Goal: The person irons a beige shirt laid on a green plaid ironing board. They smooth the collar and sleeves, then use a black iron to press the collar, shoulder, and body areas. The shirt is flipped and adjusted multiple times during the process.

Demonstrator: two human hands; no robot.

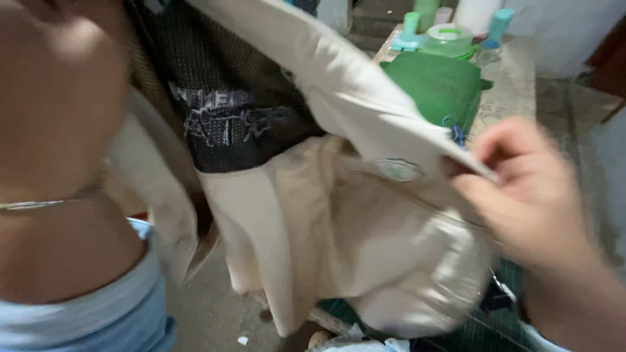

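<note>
A cream garment (339,228) hangs in the air in front of me, with a dark mesh fabric (222,111) bearing pale stitched lettering inside it. My right hand (521,189) pinches the garment's upper edge at the right, beside a small round patch (399,169). My left hand (59,91) is raised very close to the camera at the left and is blurred. A thin bracelet (39,204) sits at its wrist above a light blue sleeve (98,306). Cream cloth drapes down from beside this hand, and its fingers are hidden.
Behind the garment a counter (515,78) carries a green cloth bag (443,85), a green-lidded plastic tub (447,39), teal bottles (499,25) and a white roll (476,13). Grey floor (208,313) lies below. Green mesh (495,326) shows at the bottom right.
</note>
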